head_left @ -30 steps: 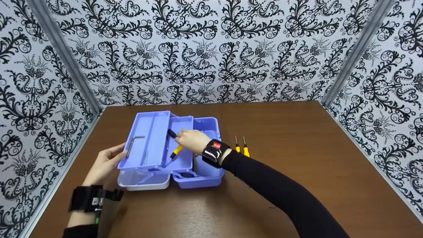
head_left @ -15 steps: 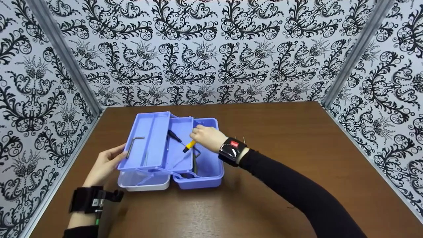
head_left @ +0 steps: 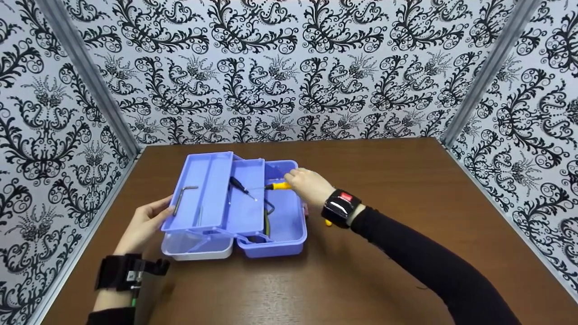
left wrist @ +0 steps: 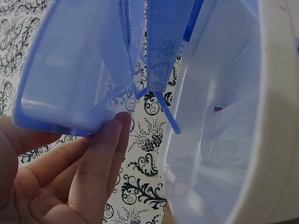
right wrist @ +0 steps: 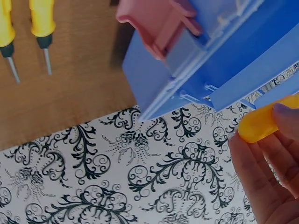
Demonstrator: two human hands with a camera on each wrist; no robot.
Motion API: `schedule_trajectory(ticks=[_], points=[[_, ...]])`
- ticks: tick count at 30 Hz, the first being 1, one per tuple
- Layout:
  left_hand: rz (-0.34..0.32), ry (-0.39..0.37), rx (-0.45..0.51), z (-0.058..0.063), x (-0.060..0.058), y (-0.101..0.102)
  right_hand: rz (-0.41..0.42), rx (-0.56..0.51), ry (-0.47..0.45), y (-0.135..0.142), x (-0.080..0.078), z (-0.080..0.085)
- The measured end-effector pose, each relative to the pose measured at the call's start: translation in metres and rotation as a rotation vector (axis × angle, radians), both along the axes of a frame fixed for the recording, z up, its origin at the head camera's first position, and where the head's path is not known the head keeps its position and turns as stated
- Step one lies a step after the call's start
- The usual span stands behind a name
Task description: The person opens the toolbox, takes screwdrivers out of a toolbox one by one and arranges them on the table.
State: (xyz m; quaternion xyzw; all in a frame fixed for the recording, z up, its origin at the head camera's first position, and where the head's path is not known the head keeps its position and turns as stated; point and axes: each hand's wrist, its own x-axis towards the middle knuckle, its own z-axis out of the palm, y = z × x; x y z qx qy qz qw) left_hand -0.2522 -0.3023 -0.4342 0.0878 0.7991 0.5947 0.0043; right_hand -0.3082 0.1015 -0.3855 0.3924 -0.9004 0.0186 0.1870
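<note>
A purple toolbox [head_left: 282, 249] stands with its stepped trays fanned out to the left. My left hand [head_left: 143, 221] grips the outer edge of the upper tray [head_left: 212, 171], its fingers on the tray's underside in the left wrist view. A hex key [head_left: 178, 201] lies in that tray. Over the box's right side, my right hand [head_left: 311, 185] pinches a yellow-handled screwdriver [head_left: 281, 185], its shaft pointing left toward the lower tray [head_left: 246, 221]. That tray holds a black-handled screwdriver [head_left: 238, 184]. The right wrist view shows the yellow handle [right wrist: 259, 126] between thumb and fingers.
On the table right of the box lie two more yellow-handled screwdrivers [right wrist: 43, 21], mostly behind my right wrist in the head view. A dark bent rod [head_left: 270, 206] and an olive curved handle [head_left: 267, 224] show in the box's bottom. A pink latch [right wrist: 161, 23] juts from its right side.
My right hand has lifted the yellow screwdriver from the lower tray and moved right to the box's right wall. The black-handled screwdriver now lies uncovered. My left hand stays put.
</note>
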Motion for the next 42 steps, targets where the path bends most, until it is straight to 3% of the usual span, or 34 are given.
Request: schedule_trajectory(ticks=[12,19,29,42], points=[[0.022,-0.008,0.0,0.001,0.001,0.001,-0.099,-0.357,-0.17,0.032,0.005,-0.004],[0.004,0.008,-0.02,0.001,0.0,0.0,-0.269,-0.466,-0.321,0.05,0.005,-0.008],[-0.008,0.011,-0.021,0.0,-0.001,-0.001,-0.442,-0.468,-0.419,0.086,0.002,-0.026],[-0.008,-0.009,-0.018,0.001,0.001,-0.001,-0.542,-0.463,-0.502,0.13,0.006,-0.061]])
